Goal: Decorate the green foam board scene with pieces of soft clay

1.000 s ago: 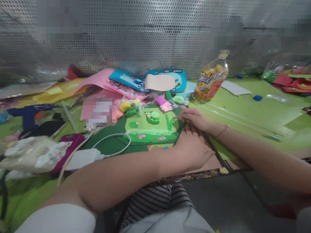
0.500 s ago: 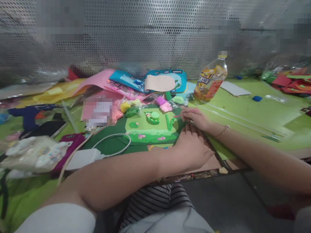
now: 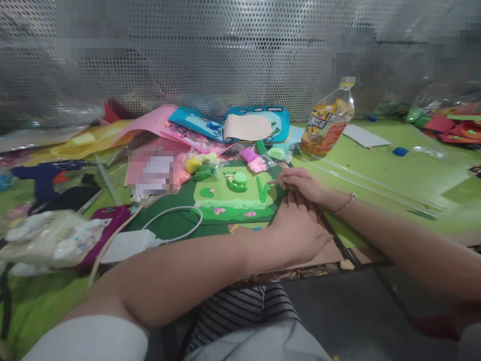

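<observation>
A thin pink stick-like tool is pinched in my right hand, its tip at the right arm of a green V-shaped clay strip. My left hand lies flat, fingers stretched, at the right edge of the dark green board, just below my right hand. On the board's light green panel sits a green clay snail. Along the panel's bottom runs a green clay strip with pink pieces. A small green clay patch lies left of the snail.
Bagged clay lumps lie behind the board. A tilted plastic bottle stands behind my right hand, near clear rods. Leftward are a white charger with cable, a phone and a blue glue gun.
The pink tool's tip has shifted slightly along the right arm of the V-shaped clay strip. My left hand stays in place, and the view has moved a little.
</observation>
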